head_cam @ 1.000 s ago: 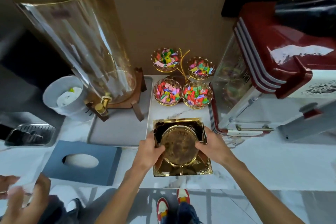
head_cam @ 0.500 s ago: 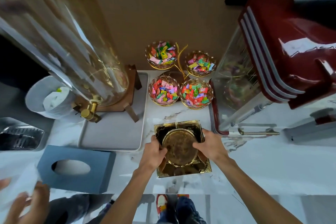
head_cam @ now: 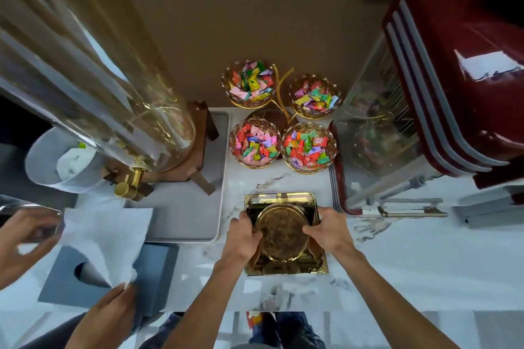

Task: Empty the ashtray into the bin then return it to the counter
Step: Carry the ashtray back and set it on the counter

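A round, dull gold ashtray (head_cam: 282, 231) sits in a square gold tray (head_cam: 319, 266) on the white marble counter (head_cam: 411, 263), near its front edge. My left hand (head_cam: 243, 238) grips the ashtray's left rim and my right hand (head_cam: 329, 231) grips its right rim. The dish looks stained brown inside; I cannot tell whether ash lies in it. A white bin (head_cam: 42, 161) with a white liner stands at the far left, beyond the counter's end.
A tall glass drink dispenser (head_cam: 93, 73) on a wooden stand occupies a grey tray (head_cam: 187, 218) at the left. Several bowls of coloured sweets (head_cam: 282, 119) stand behind the ashtray. A red popcorn machine (head_cam: 442, 105) fills the right. Another person's hands (head_cam: 107, 317) pull a tissue (head_cam: 105, 238) from a blue box (head_cam: 158, 272).
My hands stay on the ashtray, which has hardly moved. The view has shifted closer over the counter. At the left, another person has pulled a white tissue up from the blue box.
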The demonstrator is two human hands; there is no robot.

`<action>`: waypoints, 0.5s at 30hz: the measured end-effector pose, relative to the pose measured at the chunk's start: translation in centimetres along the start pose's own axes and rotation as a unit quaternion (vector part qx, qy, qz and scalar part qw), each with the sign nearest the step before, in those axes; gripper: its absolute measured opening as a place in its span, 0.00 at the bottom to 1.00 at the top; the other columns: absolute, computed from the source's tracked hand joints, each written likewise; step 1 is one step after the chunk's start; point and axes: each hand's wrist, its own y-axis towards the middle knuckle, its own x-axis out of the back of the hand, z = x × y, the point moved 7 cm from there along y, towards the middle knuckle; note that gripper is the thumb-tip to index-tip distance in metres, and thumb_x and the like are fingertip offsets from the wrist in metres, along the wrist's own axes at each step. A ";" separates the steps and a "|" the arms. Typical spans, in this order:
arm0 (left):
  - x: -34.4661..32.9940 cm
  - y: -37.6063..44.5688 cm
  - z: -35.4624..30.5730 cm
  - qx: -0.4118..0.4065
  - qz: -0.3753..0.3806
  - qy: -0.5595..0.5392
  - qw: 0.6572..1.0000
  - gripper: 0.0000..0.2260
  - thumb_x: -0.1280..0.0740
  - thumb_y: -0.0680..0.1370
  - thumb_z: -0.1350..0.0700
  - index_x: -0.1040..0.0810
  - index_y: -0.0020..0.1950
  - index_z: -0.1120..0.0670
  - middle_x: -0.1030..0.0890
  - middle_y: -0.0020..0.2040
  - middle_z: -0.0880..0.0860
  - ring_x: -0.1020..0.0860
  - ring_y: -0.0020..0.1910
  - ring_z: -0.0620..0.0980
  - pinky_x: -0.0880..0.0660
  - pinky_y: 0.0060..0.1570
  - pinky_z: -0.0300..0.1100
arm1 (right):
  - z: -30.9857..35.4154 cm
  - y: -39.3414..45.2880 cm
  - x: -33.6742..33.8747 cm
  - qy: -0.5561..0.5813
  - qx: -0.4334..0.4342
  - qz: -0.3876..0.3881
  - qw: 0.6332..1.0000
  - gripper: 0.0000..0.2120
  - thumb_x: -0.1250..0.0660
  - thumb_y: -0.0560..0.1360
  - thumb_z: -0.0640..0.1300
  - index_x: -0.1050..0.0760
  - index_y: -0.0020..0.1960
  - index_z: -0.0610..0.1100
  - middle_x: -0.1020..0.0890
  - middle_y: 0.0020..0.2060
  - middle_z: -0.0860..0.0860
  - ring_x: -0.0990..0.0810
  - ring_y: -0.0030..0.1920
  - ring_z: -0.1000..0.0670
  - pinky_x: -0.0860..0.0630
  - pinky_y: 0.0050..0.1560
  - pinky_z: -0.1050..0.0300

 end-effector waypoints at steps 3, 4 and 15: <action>-0.1 0.2 -0.3 0.005 0.003 0.011 1.000 0.12 0.33 0.82 0.57 0.27 0.62 0.61 0.21 0.58 0.60 0.19 0.55 0.57 0.23 0.49 0.42 | -0.3 0.3 -0.1 -0.012 -0.022 -0.014 1.000 0.14 0.22 0.73 0.44 0.25 0.39 0.38 0.19 0.36 0.44 0.19 0.35 0.47 0.26 0.30 0.57; -0.1 0.2 -0.4 0.005 0.002 0.017 1.000 0.11 0.33 0.82 0.58 0.26 0.62 0.61 0.20 0.57 0.60 0.18 0.55 0.57 0.23 0.49 0.42 | -0.4 0.4 -0.1 -0.017 -0.025 -0.016 0.999 0.15 0.22 0.73 0.45 0.27 0.38 0.40 0.21 0.35 0.45 0.21 0.34 0.47 0.28 0.30 0.58; 1.1 0.1 -1.4 0.008 -0.031 0.058 0.998 0.09 0.32 0.81 0.59 0.21 0.59 0.61 0.15 0.53 0.59 0.15 0.52 0.57 0.17 0.51 0.48 | 0.1 0.8 0.2 -0.043 -0.033 -0.008 0.999 0.16 0.23 0.72 0.44 0.30 0.37 0.45 0.19 0.39 0.44 0.17 0.40 0.42 0.18 0.40 0.47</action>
